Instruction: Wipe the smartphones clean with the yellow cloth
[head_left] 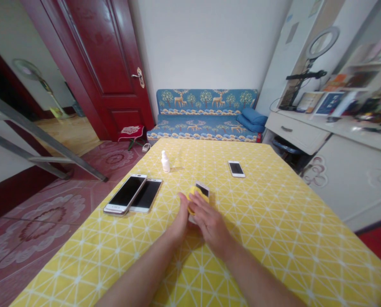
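Right hand [207,216]: bending closely over a yellow cloth [194,190], showing little or no gap, and pinning it against a phone [203,188].
Left hand [179,219]: cupping along the phone's left side, apparently steadying it; hiding most of the fingers from view, so leaving no way of telling how far closed or how firm the hold.
Phone: sitting between both hands, exposing only a dark upper screen and a pale lower end; not revealing whether lying flat on the yellow tablecloth [257,256] or slightly raised.
Skid: possibly threatening under uneven pressure from the right hand, combining with a loose hold on the left.
Screen: perhaps risking scratches from any grit caught beneath the cloth.
Overlapping pair: lying at the left, with an upper phone [128,192] leaning across a lower phone [148,195]; possibly sliding apart on a tug at the tablecloth.
White bottle [165,163]: standing upright beyond the pair; risking a topple from a careless forearm or the same tug.
Small white phone [236,169]: lying alone to the right, well apart from both hands; probably running the least risk.
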`<act>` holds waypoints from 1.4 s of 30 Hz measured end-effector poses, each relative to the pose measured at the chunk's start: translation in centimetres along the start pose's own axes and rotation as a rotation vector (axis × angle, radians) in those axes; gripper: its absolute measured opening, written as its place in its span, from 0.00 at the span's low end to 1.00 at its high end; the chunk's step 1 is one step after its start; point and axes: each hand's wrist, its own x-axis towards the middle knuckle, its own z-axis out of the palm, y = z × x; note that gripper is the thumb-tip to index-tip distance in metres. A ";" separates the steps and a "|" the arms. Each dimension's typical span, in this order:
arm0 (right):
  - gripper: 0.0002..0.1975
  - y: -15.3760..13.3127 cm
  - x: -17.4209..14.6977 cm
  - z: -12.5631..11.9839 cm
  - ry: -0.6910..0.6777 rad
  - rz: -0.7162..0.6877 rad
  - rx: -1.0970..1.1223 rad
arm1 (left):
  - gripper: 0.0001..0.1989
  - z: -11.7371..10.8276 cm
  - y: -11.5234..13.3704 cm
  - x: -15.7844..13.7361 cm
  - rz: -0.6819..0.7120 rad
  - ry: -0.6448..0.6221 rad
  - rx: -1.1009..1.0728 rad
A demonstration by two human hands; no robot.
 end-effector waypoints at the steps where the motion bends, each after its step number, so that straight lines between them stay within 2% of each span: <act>1: 0.23 -0.4 -0.1 0.3 -0.030 -0.018 0.006 | 0.45 0.1 0.4 0.1 0.004 0.047 -0.037; 3: 0.24 -1.1 -0.1 0.7 -0.064 -0.049 0.003 | 0.48 0.3 1.2 0.1 0.012 0.097 -0.054; 7: 0.25 -1.1 0.0 0.9 -0.081 -0.081 -0.023 | 0.50 0.4 2.0 0.0 0.010 0.083 -0.088; 12: 0.25 0.6 0.0 0.8 -0.007 0.035 -0.069 | 0.41 0.5 1.0 0.2 0.110 0.050 0.032; 18: 0.23 2.6 0.0 -0.4 0.181 0.242 -0.035 | 0.29 0.8 0.3 -0.3 0.110 -0.024 0.259; 21: 0.21 3.0 0.1 -1.1 0.344 0.311 0.058 | 0.27 1.1 0.6 -0.8 0.076 -0.135 0.299; 24: 0.20 3.0 0.1 -1.4 0.525 0.466 0.195 | 0.28 1.5 0.7 -1.1 0.025 -0.206 0.255; 27: 0.20 2.9 0.2 -1.4 0.624 0.610 0.271 | 0.26 1.5 0.3 -0.7 0.042 -0.117 0.175; 31: 0.22 2.8 0.1 -1.1 0.639 0.651 0.250 | 0.17 0.7 -0.7 0.5 0.195 0.104 0.155; 36: 0.22 2.5 -0.1 -0.6 0.625 0.615 0.215 | 0.14 0.1 -1.0 0.9 0.324 0.171 0.215; 42: 0.21 2.1 -0.1 -0.3 0.658 0.574 0.230 | 0.13 0.5 -0.7 0.7 0.356 0.243 0.215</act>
